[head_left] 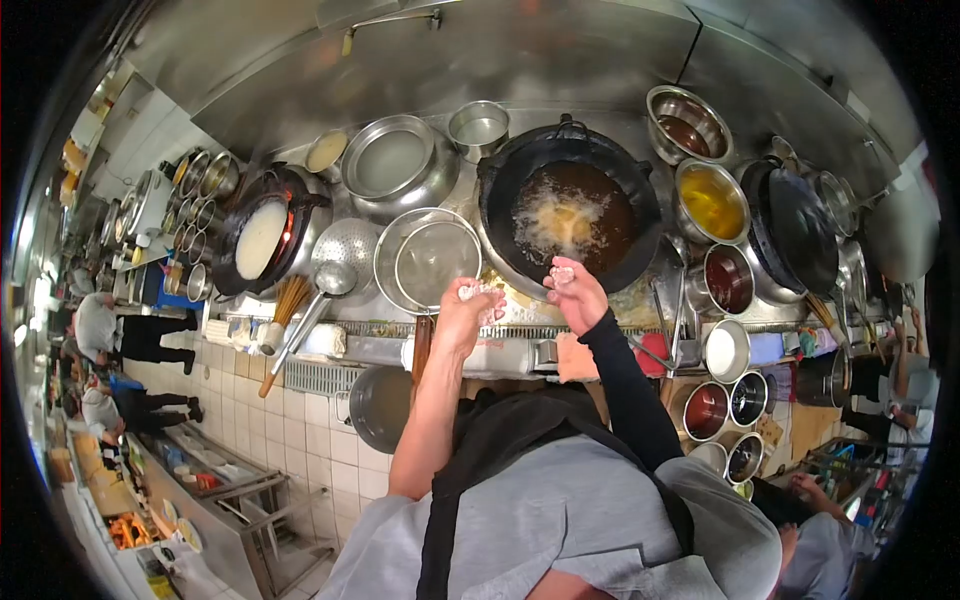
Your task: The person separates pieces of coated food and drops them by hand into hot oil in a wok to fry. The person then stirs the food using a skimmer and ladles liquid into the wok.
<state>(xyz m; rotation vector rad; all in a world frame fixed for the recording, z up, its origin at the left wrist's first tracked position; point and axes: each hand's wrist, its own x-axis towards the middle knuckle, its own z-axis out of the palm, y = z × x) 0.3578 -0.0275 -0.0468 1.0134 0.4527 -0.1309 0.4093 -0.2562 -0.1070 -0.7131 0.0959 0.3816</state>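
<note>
At the front rim of the large black wok (495,250), my left hand (462,318) is closed around several pale, white-coated pieces (482,294) of food. My right hand (580,298) is just right of it, fingertips pinched together over the wok's near edge with whitish coating on them. What sits in that pinch is too small to name. Inside the wok, golden food (562,222) bubbles in dark oil. A wire-rimmed strainer (428,262) rests on a steel pot to the left of my left hand.
Left of me are a perforated skimmer (345,250), a ladle (333,279), a bamboo brush (288,300) and a wok with white liquid (262,240) over glowing fire. Bowls of yellow oil (712,203) and red sauce (728,277) stand right. Other people (110,325) work farther off.
</note>
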